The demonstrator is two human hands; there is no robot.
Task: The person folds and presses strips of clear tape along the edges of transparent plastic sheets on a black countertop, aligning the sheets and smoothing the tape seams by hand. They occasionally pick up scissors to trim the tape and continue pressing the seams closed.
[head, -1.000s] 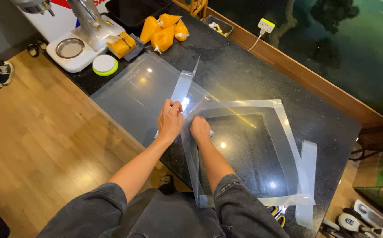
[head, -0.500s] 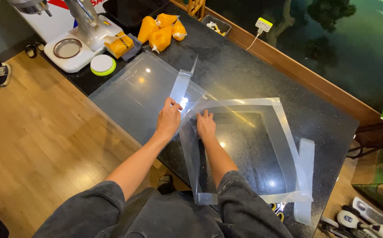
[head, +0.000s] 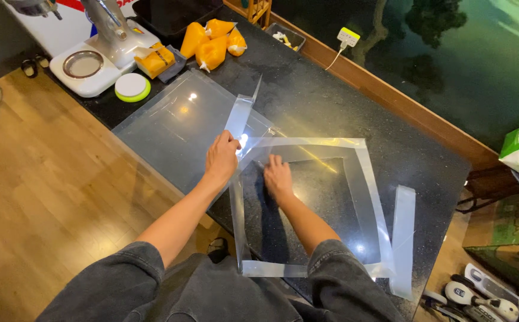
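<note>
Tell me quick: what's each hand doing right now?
Left hand: closed, pinching the clear plastic strip.
Right hand: open, fingers pressed flat on the black countertop, holding nothing.

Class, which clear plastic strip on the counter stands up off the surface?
The upright strip pinched by the left hand; the loose strip at the far right lies flat.

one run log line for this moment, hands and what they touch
left hand: pinching clear strip | right hand: flat on counter inside strip frame | nearby: clear sheet

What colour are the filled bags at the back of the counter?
The bags are orange-yellow, seen clearly in the head view, lying near the mixer.
</note>
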